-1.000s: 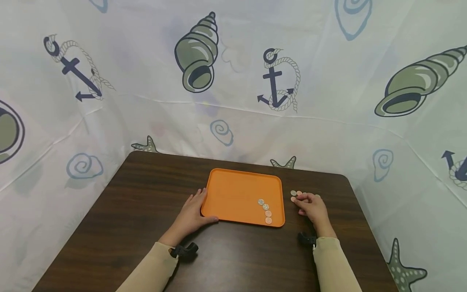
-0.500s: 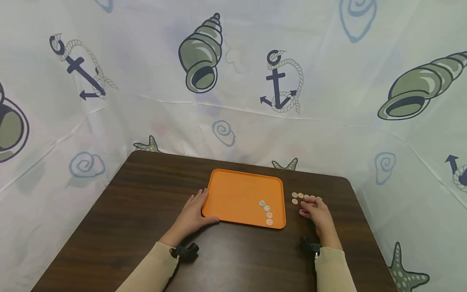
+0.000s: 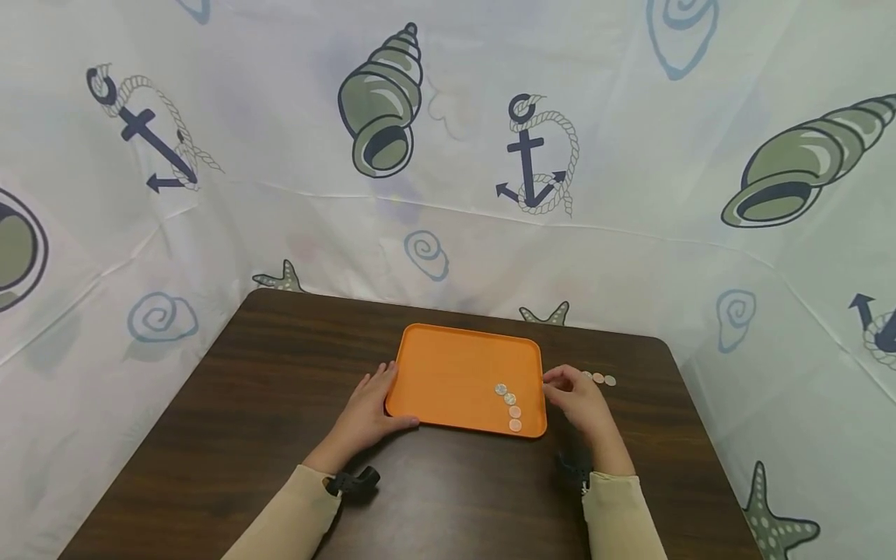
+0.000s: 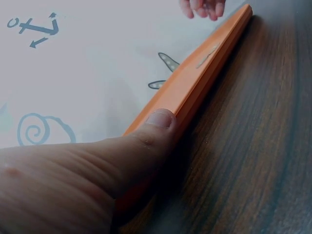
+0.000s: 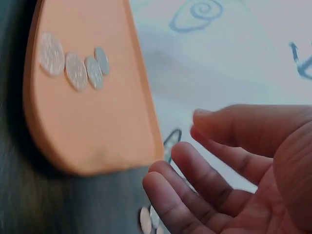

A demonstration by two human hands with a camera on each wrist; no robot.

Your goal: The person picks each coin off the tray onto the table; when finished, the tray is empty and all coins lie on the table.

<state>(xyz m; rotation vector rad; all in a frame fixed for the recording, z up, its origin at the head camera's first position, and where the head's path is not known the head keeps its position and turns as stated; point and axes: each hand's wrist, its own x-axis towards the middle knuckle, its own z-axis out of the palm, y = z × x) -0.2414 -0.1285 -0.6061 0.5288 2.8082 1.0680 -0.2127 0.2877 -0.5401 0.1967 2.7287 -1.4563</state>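
Note:
My left hand (image 3: 367, 408) lies at the near left corner of an orange tray (image 3: 448, 373), fingers extended along its left side, thumb (image 4: 158, 122) against the front rim. Several coins run in a short line on the tray's right part, a copper-coloured coin (image 3: 515, 412) and a silver coin (image 3: 500, 389) among them. Just beside the right rim is my right hand (image 3: 581, 404), thumb (image 5: 234, 122) and index fingertip together. They pinch a coin that the fingers hide. Past this hand, more coins (image 3: 598, 378) lie on the table, some of them covered by it.
The dark wood table (image 3: 280, 389) extends around the tray. A white curtain (image 3: 462, 257) with shells and anchors hangs behind and at both sides. Each wrist wears a black camera, the left wrist camera (image 3: 355, 482) among them.
My right hand first shifted right among the loose coins, then moved left to the tray's right rim. My left hand and the coins on the tray have stayed in place.

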